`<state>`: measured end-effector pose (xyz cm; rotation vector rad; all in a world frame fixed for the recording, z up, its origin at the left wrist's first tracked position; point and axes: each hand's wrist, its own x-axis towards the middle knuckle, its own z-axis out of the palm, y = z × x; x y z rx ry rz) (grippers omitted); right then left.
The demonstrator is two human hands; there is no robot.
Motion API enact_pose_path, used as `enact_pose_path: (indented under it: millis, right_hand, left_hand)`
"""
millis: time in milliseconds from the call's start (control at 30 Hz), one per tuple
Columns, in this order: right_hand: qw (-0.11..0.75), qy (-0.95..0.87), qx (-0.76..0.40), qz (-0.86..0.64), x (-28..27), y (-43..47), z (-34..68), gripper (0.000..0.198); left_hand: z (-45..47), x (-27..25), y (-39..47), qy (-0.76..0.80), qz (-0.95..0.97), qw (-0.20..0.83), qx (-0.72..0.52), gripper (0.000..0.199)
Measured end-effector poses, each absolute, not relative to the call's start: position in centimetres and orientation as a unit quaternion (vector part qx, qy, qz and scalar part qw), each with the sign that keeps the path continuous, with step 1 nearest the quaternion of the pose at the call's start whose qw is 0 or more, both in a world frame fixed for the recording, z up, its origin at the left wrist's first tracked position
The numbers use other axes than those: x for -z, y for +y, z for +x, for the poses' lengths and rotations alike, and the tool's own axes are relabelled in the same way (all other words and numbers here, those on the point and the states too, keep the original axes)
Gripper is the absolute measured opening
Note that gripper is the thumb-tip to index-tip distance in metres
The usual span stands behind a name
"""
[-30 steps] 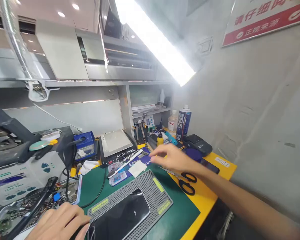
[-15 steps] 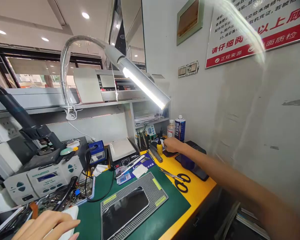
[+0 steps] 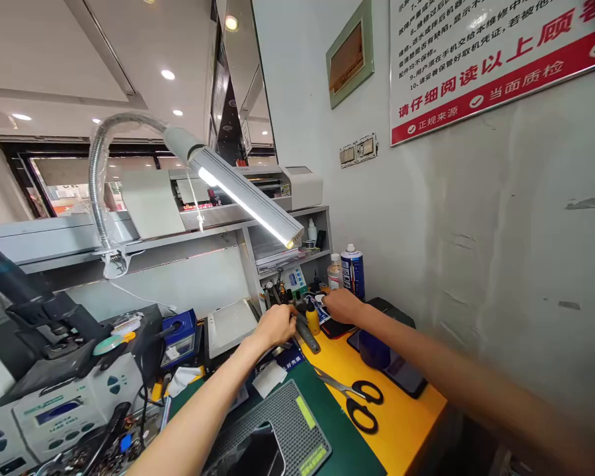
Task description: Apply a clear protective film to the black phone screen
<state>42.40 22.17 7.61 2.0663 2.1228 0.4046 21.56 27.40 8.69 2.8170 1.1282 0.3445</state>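
My left hand (image 3: 276,325) reaches to the back of the bench, its fingers curled beside a grey-handled tool (image 3: 308,336). Whatever those fingers hold is hidden. Close to the bottles, my right hand (image 3: 344,306) is closed next to a small blue and white packet (image 3: 318,308); its fingertips and anything in them are out of sight. Between the two hands stands a yellow bottle (image 3: 312,318) with a black cap. A phone (image 3: 258,453) with a dark screen lies on a grey perforated pad (image 3: 297,430), partly cut off by the frame.
Black-handled scissors (image 3: 359,403) lie on the yellow bench top (image 3: 406,430). A blue spray can (image 3: 353,272) and a clear bottle (image 3: 334,272) stand by the wall. A lit lamp (image 3: 248,198) hangs overhead. To the left are a soldering station (image 3: 74,416) and small parts.
My left hand has moved from the lower left to the tools at the back. My right hand stays near the bottles. The view has shifted, leaving less of the phone in sight.
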Motion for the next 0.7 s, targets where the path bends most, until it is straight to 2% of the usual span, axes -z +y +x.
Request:
enact_pose_path:
  millis: [167,367,700]
  right_hand:
    - [0.052,0.718,-0.121,0.683,-7.9,21.7,42.5,0.028]
    - [-0.022,0.725,-0.057,0.686,-7.6,22.9,42.0,0.030]
    - [-0.040,0.704,0.053,0.707,-9.1,23.0,41.7,0.028]
  left_hand:
    - [26.4,-6.3,31.4,0.412,0.908,0.069,-0.044,0.031]
    - [27.7,-5.4,33.0,0.430,0.900,0.072,0.013,0.032]
    - [27.8,-5.0,31.4,0.421,0.907,-0.019,-0.008,0.036]
